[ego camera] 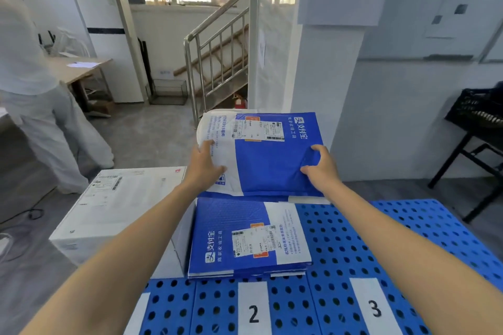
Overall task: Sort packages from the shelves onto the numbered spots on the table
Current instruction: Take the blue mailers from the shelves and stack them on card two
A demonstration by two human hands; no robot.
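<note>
I hold a blue and white padded mailer [269,155] flat in both hands, above the far edge of the blue perforated table [408,239]. My left hand [204,168] grips its white left part, thumb on top. My right hand [321,168] pinches its blue near-right corner. Below it, a thin stack of matching blue mailers [245,236] lies behind the white label marked 2 [253,313]. A label marked 3 [375,307] sits to the right with bare table behind it. A large white box [119,209] stands at the table's left.
A person in white clothes [35,90] stands at the far left by a wooden desk [79,68]. A metal stair railing [215,57] and a white pillar [321,68] rise ahead. A black stand with a crate [473,122] is at the right.
</note>
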